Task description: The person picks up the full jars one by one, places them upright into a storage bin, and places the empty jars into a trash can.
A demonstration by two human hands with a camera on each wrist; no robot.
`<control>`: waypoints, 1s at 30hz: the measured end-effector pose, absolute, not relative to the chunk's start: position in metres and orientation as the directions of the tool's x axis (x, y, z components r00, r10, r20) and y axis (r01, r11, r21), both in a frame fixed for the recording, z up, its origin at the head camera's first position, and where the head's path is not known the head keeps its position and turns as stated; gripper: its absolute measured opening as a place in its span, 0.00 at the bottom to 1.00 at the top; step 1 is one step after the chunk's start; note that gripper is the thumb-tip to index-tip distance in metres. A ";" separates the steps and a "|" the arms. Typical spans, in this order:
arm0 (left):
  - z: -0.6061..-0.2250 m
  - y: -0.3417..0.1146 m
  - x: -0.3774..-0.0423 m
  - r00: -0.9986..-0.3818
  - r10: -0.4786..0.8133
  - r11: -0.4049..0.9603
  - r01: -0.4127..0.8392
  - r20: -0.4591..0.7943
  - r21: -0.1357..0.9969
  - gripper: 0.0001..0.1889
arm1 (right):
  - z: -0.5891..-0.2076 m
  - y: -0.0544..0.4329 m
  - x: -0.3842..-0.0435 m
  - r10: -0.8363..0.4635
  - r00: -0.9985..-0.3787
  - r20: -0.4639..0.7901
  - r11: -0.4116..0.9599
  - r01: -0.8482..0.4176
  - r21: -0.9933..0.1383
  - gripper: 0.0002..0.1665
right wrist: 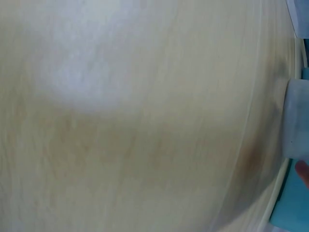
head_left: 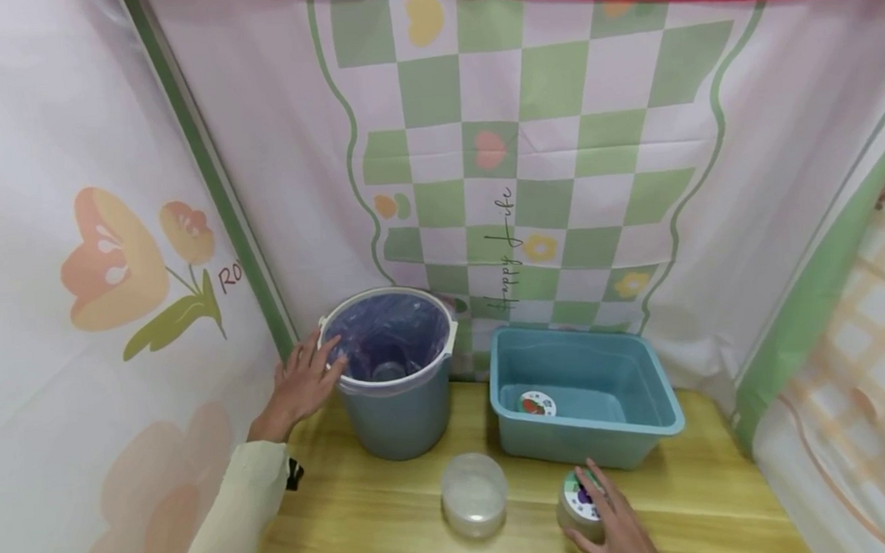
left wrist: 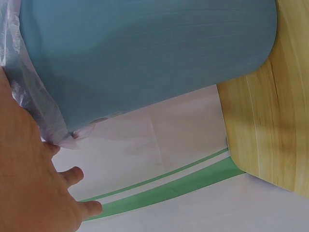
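Observation:
My left hand point(head_left: 305, 380) rests with fingers spread at the left rim of a blue-grey bucket point(head_left: 401, 421) lined with a thin plastic bag point(head_left: 355, 323). In the left wrist view its fingers lie beside the bag's edge. With thumb and fingers spread around it, my right hand point(head_left: 616, 522) grips a small round tub point(head_left: 571, 516) whose lid carries a white and green label with a purple fruit picture. The right wrist view shows that tub point(right wrist: 297, 121) at the right edge. Left of it stands a translucent round tub point(head_left: 475, 496).
A teal rectangular basin point(head_left: 590, 444) stands behind the right hand, with a round labelled tub point(head_left: 537, 403) inside. Something round and clear point(head_left: 389, 371) lies in the bucket. Printed cloth point(head_left: 549, 154) hangs around the wooden table point(head_left: 373, 522).

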State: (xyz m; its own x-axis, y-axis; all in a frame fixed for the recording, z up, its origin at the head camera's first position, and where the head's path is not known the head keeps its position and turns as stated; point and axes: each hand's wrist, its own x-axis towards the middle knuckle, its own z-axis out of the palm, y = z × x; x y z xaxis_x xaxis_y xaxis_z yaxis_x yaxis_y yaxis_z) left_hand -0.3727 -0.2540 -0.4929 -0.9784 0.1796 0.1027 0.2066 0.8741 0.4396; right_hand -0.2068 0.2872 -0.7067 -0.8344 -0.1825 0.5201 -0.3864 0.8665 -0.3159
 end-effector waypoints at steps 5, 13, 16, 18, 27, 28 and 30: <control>-0.493 -0.254 -0.373 -0.979 0.179 0.874 0.205 0.100 0.441 0.41 | -0.713 0.288 -0.208 -0.176 -0.817 0.549 0.851 -0.406 -0.332 0.68; -0.494 -0.254 -0.373 -0.979 0.177 0.875 0.202 0.099 0.441 0.41 | -0.720 0.288 -0.210 -0.163 -0.769 0.619 0.832 -0.444 -0.332 0.69; -0.493 -0.253 -0.373 -0.978 0.180 0.873 0.206 0.101 0.443 0.42 | -0.721 0.289 -0.210 -0.167 -0.757 0.632 0.827 -0.456 -0.327 0.70; -0.493 -0.252 -0.373 -0.978 0.180 0.871 0.207 0.102 0.446 0.41 | -0.720 0.289 -0.208 -0.169 -0.754 0.635 0.829 -0.457 -0.322 0.70; -0.491 -0.251 -0.371 -0.978 0.180 0.874 0.209 0.108 0.439 0.42 | -0.693 0.280 -0.204 -0.190 -0.743 0.642 0.839 -0.463 -0.287 0.71; -0.490 -0.251 -0.371 -0.977 0.181 0.873 0.212 0.111 0.438 0.41 | -0.688 0.278 -0.203 -0.198 -0.736 0.648 0.841 -0.467 -0.273 0.71; -0.491 -0.251 -0.371 -0.977 0.180 0.873 0.213 0.115 0.438 0.41 | -0.676 0.273 -0.203 -0.215 -0.719 0.661 0.844 -0.477 -0.245 0.71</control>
